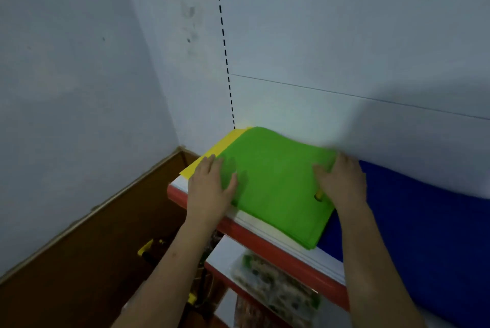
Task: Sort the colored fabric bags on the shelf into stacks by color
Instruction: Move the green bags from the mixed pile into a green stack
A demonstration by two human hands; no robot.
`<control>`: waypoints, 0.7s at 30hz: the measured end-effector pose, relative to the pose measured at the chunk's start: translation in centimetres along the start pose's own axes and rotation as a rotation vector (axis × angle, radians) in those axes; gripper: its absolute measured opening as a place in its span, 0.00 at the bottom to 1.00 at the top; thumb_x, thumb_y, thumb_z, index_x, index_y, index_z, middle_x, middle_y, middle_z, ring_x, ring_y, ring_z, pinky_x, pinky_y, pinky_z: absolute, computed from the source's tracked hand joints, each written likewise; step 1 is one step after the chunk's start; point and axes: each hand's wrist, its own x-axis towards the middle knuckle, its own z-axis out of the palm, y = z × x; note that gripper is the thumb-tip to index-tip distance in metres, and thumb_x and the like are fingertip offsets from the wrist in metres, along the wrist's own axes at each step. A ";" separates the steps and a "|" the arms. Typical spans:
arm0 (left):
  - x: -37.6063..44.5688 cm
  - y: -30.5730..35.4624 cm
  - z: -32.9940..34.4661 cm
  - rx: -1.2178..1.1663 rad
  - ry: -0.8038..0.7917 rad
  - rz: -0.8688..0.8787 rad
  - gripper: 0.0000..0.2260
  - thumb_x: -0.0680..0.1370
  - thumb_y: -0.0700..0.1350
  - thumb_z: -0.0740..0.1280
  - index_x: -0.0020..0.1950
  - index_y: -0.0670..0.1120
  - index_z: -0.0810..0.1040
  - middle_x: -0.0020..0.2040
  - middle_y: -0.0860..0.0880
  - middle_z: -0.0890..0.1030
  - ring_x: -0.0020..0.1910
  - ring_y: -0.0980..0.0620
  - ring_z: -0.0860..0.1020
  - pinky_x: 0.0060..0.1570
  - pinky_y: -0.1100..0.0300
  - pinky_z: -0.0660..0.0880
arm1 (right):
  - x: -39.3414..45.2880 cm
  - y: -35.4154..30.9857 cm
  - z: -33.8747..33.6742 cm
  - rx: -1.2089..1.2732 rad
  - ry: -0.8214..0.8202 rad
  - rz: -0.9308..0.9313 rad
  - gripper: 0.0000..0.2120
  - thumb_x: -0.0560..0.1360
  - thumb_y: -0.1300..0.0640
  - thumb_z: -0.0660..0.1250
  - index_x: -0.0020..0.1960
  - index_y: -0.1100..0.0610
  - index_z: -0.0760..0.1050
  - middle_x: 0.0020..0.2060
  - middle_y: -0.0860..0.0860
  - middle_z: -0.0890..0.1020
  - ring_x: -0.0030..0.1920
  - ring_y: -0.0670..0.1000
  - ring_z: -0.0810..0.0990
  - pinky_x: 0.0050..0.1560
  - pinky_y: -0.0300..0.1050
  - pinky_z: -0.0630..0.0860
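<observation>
Head view: green bag [275, 184] mid-frame between flat, open left hand [210, 190] and right hand [342, 182], atop yellow bag [209, 154].

Matt green cloth bag [273, 182] (blue one [413, 221] likewise) on glossy shelf [265, 241].

Hands in view: two, left hand [212, 190] and right hand [342, 182]. Top shelf [265, 233], fabric by colour: green stack [275, 184], one, layer count not readable; yellow bag [212, 154], one edge showing beneath the green; blue pile [424, 221], one, layers not separable. Lower shelf: one clear packet [273, 282] of green-and-tan goods. Shelf levels visible: two.
</observation>
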 end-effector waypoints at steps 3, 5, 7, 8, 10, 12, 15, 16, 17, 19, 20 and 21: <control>1.0 -1.7 2.2 0.039 -0.077 0.020 0.36 0.76 0.67 0.50 0.76 0.47 0.67 0.79 0.48 0.63 0.79 0.50 0.56 0.75 0.51 0.51 | -1.0 0.1 1.7 -0.100 -0.002 0.003 0.37 0.80 0.42 0.57 0.77 0.67 0.55 0.75 0.63 0.61 0.75 0.60 0.60 0.75 0.57 0.56; 1.1 -2.4 3.0 0.012 -0.040 0.041 0.36 0.76 0.66 0.49 0.76 0.46 0.68 0.78 0.49 0.63 0.79 0.51 0.56 0.76 0.53 0.49 | -1.1 -0.2 1.7 -0.115 -0.007 0.001 0.36 0.81 0.43 0.56 0.78 0.67 0.52 0.77 0.63 0.58 0.76 0.59 0.58 0.76 0.55 0.54; 1.1 -2.7 3.2 0.003 -0.025 0.070 0.31 0.77 0.62 0.52 0.75 0.46 0.71 0.77 0.49 0.65 0.78 0.51 0.57 0.76 0.52 0.49 | -1.3 -0.5 1.3 -0.111 -0.016 -0.006 0.34 0.82 0.44 0.57 0.78 0.65 0.55 0.76 0.61 0.61 0.76 0.59 0.59 0.76 0.53 0.55; 1.1 -2.6 3.3 -0.009 -0.023 0.087 0.29 0.78 0.60 0.53 0.73 0.47 0.72 0.76 0.49 0.67 0.78 0.52 0.59 0.76 0.51 0.48 | -1.5 -0.7 1.2 -0.114 0.002 -0.040 0.30 0.83 0.45 0.57 0.77 0.65 0.59 0.75 0.61 0.64 0.74 0.59 0.63 0.74 0.52 0.58; 1.0 -2.3 3.4 -0.032 -0.011 0.120 0.25 0.78 0.56 0.54 0.69 0.47 0.77 0.73 0.48 0.72 0.76 0.51 0.64 0.76 0.48 0.47 | -2.1 -1.3 1.2 -0.146 0.066 -0.144 0.21 0.83 0.51 0.58 0.71 0.63 0.70 0.69 0.60 0.73 0.66 0.59 0.72 0.68 0.52 0.65; 0.9 -1.9 3.5 -0.042 0.002 0.161 0.21 0.79 0.52 0.57 0.64 0.45 0.81 0.69 0.46 0.76 0.73 0.47 0.69 0.76 0.44 0.47 | -2.4 -1.8 1.5 -0.188 0.103 -0.198 0.16 0.82 0.55 0.59 0.65 0.62 0.76 0.65 0.59 0.78 0.62 0.59 0.76 0.68 0.52 0.65; 1.1 -1.5 2.8 -0.116 -0.003 0.188 0.14 0.81 0.47 0.64 0.60 0.43 0.83 0.70 0.41 0.74 0.74 0.43 0.68 0.77 0.42 0.48 | -2.8 -2.2 0.7 -0.135 0.066 -0.156 0.14 0.82 0.55 0.60 0.61 0.62 0.79 0.64 0.59 0.78 0.64 0.61 0.75 0.68 0.51 0.63; 1.1 -1.1 2.1 -0.204 -0.022 0.198 0.13 0.81 0.47 0.64 0.59 0.43 0.83 0.72 0.39 0.71 0.74 0.41 0.67 0.77 0.44 0.51 | -3.3 -2.3 0.0 -0.057 0.059 -0.134 0.14 0.82 0.55 0.60 0.60 0.62 0.79 0.64 0.60 0.77 0.66 0.61 0.73 0.67 0.48 0.63; 1.1 -0.5 1.0 -0.337 -0.044 0.204 0.13 0.81 0.47 0.64 0.60 0.43 0.83 0.75 0.40 0.68 0.74 0.41 0.67 0.76 0.47 0.56 | -4.1 -2.6 -1.0 0.046 0.066 -0.099 0.14 0.83 0.54 0.60 0.60 0.61 0.80 0.65 0.61 0.76 0.68 0.61 0.71 0.65 0.44 0.63; 0.9 1.2 -1.4 -0.665 -0.142 0.178 0.13 0.82 0.47 0.64 0.66 0.52 0.78 0.78 0.44 0.63 0.75 0.47 0.65 0.71 0.58 0.62 | -6.2 -3.1 -3.0 0.268 0.127 -0.020 0.13 0.83 0.53 0.60 0.61 0.56 0.79 0.65 0.58 0.77 0.67 0.57 0.73 0.58 0.38 0.65; 0.7 1.9 -2.4 -0.807 -0.197 0.179 0.13 0.82 0.47 0.64 0.66 0.59 0.76 0.78 0.47 0.63 0.76 0.51 0.64 0.70 0.61 0.62 | -7.3 -3.2 -4.0 0.387 0.157 0.020 0.13 0.83 0.53 0.60 0.62 0.53 0.80 0.60 0.53 0.80 0.62 0.53 0.76 0.57 0.39 0.68; 0.5 2.5 -2.9 -0.923 -0.248 0.191 0.15 0.82 0.47 0.64 0.64 0.66 0.74 0.77 0.48 0.65 0.76 0.53 0.63 0.70 0.62 0.63 | -8.5 -3.1 -5.1 0.510 0.181 0.051 0.12 0.83 0.52 0.61 0.61 0.50 0.80 0.54 0.49 0.83 0.55 0.50 0.80 0.55 0.41 0.73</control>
